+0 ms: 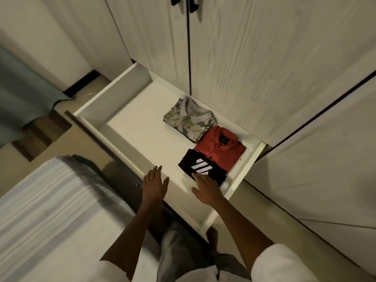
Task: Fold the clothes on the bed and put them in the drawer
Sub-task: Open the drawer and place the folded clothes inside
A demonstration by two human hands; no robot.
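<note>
A white drawer (130,127) stands pulled out below the wardrobe. Three folded garments lie in a row along its right side: a leaf-patterned grey-green shirt (189,120), a red shirt (220,148), and a black shirt with white stripes (200,167) nearest me. My right hand (206,189) is flat, its fingertips on the near edge of the black shirt. My left hand (155,185) hovers with straight fingers over the drawer's front edge, holding nothing.
Pale wardrobe doors (254,68) with dark handles rise behind the drawer. The bed with a striped sheet (46,202) lies at lower left, close to the drawer front. A blue curtain (18,94) hangs at far left. My bare foot (212,236) stands by the drawer's corner.
</note>
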